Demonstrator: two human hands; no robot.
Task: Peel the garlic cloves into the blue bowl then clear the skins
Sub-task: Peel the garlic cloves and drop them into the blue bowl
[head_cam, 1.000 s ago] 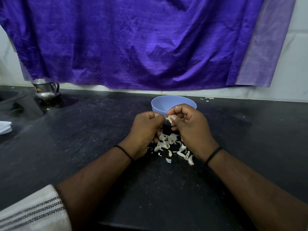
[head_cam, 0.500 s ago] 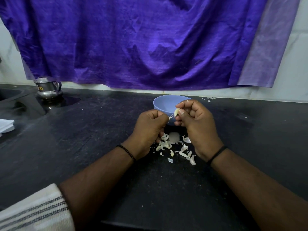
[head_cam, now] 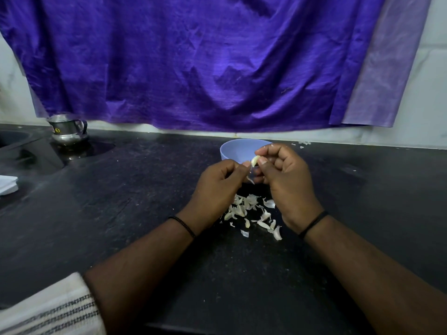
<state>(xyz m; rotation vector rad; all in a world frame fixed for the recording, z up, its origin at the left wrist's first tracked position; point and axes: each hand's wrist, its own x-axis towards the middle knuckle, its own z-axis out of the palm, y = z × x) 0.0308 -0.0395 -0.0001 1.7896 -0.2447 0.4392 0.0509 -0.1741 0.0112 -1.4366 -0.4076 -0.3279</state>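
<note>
Head view: pale clove (head_cam: 254, 161) pinched in right hand (head_cam: 287, 187) fingertips, just before bowl (head_cam: 238, 151). Left hand (head_cam: 217, 189) pinching skin strip at clove. Skins (head_cam: 251, 211) heaped on tabletop (head_cam: 121, 213) below. Since earlier: hands raised, slightly parted.

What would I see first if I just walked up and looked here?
First you would see two hands in the middle: the right hand pinches a pale garlic clove while the left hand pulls at its skin. Just behind them stands a blue bowl, and a scatter of white skins lies on the dark counter below. A big purple cloth hangs across the wall behind.
</note>
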